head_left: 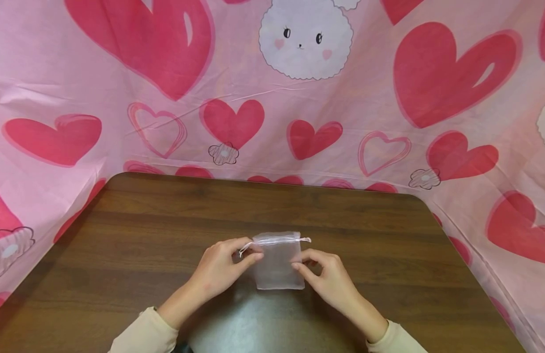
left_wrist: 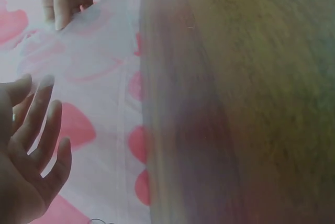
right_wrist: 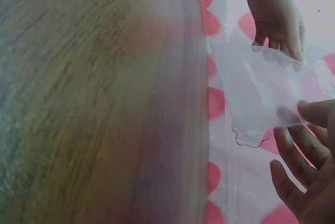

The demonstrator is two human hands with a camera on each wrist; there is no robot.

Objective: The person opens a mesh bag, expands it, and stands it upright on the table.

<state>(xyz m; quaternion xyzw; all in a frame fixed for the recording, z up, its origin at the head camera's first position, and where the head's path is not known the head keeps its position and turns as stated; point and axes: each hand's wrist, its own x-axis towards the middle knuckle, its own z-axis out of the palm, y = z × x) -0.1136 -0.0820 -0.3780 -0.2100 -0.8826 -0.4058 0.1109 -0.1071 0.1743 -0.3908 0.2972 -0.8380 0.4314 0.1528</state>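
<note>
A small sheer white drawstring pouch (head_left: 279, 269) is held up between both hands over the table, its gathered cord band at the top and short cord loops sticking out on either side. My left hand (head_left: 221, 264) pinches its left edge near the top, thumb in front. On the opposite edge, a bit lower, my right hand (head_left: 327, 274) pinches the fabric between thumb and fingers. The right wrist view shows the pouch (right_wrist: 256, 88) stretched flat between the two hands, with the other fingers of the right hand (right_wrist: 309, 166) spread loosely below. Nothing shows through the sheer fabric inside it.
The dark brown wooden table (head_left: 166, 220) has rounded far corners. A pink cloth (head_left: 263, 88) printed with red hearts and white fluffy faces hangs around its back and sides. Light-coloured sleeves (head_left: 146, 333) cover both forearms.
</note>
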